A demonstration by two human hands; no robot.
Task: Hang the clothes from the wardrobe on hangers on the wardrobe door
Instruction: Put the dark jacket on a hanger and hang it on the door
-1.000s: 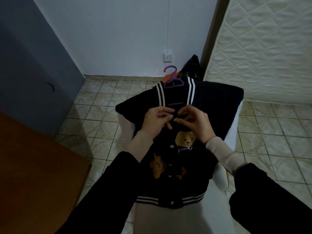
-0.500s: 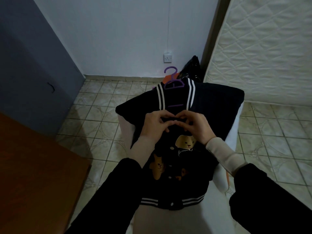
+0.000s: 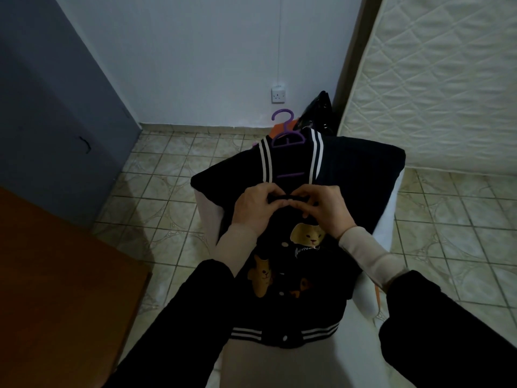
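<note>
A black varsity jacket with white sleeves, striped collar and cartoon animal patches lies front-up on a pale surface. A purple plastic hanger sits inside its neck, hook pointing away from me. My left hand and my right hand meet at the top of the jacket's front, just below the collar. Both pinch the black fabric at the front closure, fingertips touching. White snap buttons run down the front below my hands.
A brown wooden surface fills the lower left. A grey door or panel stands at left. A quilted mattress leans at right. A dark bag and a wall socket are behind the jacket. Tiled floor surrounds it.
My hands have drawn closer together at the jacket's top front, fingertips now touching. The jacket and hanger have stayed in place.
</note>
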